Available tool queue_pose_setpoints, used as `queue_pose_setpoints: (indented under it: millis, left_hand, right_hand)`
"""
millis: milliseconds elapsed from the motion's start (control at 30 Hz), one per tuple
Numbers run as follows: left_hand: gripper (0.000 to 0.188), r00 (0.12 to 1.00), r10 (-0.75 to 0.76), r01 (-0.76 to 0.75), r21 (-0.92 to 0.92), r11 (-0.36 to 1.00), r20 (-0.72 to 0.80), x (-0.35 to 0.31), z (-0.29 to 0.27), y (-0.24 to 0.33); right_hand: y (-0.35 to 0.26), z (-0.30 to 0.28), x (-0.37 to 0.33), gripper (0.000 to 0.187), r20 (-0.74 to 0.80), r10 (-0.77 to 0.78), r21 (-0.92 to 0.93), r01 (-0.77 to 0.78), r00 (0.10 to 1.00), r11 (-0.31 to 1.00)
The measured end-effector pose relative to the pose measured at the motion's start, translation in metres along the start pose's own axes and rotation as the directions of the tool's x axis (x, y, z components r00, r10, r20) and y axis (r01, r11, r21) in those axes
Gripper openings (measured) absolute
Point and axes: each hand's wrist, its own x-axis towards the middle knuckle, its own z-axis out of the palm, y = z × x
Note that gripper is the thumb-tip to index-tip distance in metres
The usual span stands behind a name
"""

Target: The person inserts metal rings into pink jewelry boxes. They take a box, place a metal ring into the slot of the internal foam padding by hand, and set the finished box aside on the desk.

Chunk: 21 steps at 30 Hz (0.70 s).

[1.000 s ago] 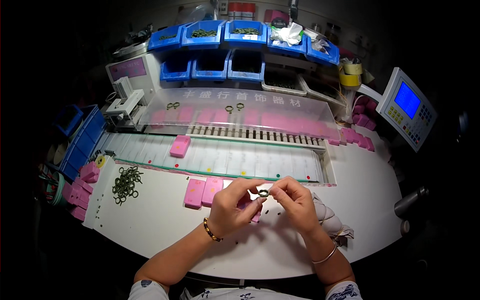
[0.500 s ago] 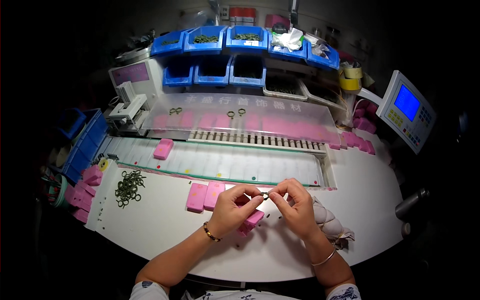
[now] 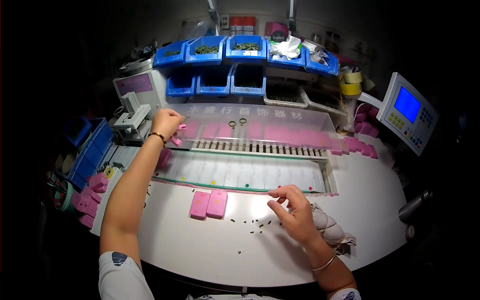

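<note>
Plastic, cloth and metal are showing side by side, shiny next to dull.
The white tabletop [image 3: 200,250] is looking smooth, its sheen catching a bright glare mid-scene; beyond it, the long cover [image 3: 305,129] is appearing as see-through, faintly cloudy plastic; the far blue bins [image 3: 203,57] are looking like hard moulded plastic; the pink blocks [image 3: 217,204] are reading as smooth and matt; at right, the grey bundle [image 3: 330,227] is showing dull, creased cloth; the bangle [image 3: 325,262] is shining like polished metal; the near-left sleeve [image 3: 125,277] is looking like matt fabric.
</note>
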Motion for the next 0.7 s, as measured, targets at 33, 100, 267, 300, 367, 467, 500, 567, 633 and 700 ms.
queue_pose_setpoints:
  millis: [33,100,267,300,367,467,500,567,633,700]
  left_hand:
    - [0.018,1.000,-0.030,0.030,0.007,1.000,0.007,0.011,-0.006,-0.006]
    - [0.019,0.998,-0.059,0.059,0.012,0.998,0.016,0.021,-0.010,-0.015]
    - [0.022,0.976,-0.038,-0.071,-0.479,0.875,-0.215,0.014,-0.009,-0.043]
    - [0.022,0.982,-0.082,-0.026,-0.558,0.829,-0.168,0.002,-0.010,-0.039]
    - [0.022,0.985,-0.165,0.059,-0.775,0.630,-0.059,-0.024,-0.009,-0.036]
    - [0.027,0.940,-0.290,0.249,-0.941,0.229,0.178,-0.086,0.014,0.002]
    - [0.027,0.931,-0.262,0.323,-0.909,0.263,0.255,-0.103,0.022,0.005]
    - [0.026,0.887,-0.190,0.460,-0.834,0.303,0.420,-0.128,0.026,-0.018]
    - [0.025,0.808,-0.105,0.582,-0.755,0.302,0.580,-0.151,0.031,-0.036]
    - [0.023,0.714,-0.017,0.685,-0.692,0.227,0.700,-0.183,0.039,-0.024]
  right_hand:
    - [0.000,0.001,-0.001,0.019,0.004,-0.014,0.003,0.014,1.000,1.000]
    - [0.002,0.002,0.000,0.019,0.009,-0.020,-0.002,0.020,1.000,1.000]
    - [0.000,0.001,0.001,0.019,0.003,0.003,-0.021,-0.003,1.000,1.000]
    - [0.003,0.000,0.001,0.019,0.001,0.006,-0.020,-0.006,1.000,1.000]
    - [0.009,-0.003,0.002,0.023,-0.040,-0.085,-0.054,0.083,0.996,0.995]
    - [0.009,-0.022,0.001,0.029,-0.098,-0.133,-0.257,0.104,0.986,0.961]
    - [0.008,-0.034,-0.002,0.047,-0.043,-0.173,-0.347,0.147,0.984,0.926]
    - [-0.003,-0.046,-0.012,0.056,0.029,-0.145,-0.452,0.142,0.989,0.881]
    - [-0.007,-0.058,-0.024,0.080,0.184,-0.010,-0.596,0.120,0.983,0.794]
    - [-0.002,-0.070,-0.035,0.080,0.285,0.099,-0.577,0.088,0.953,0.812]
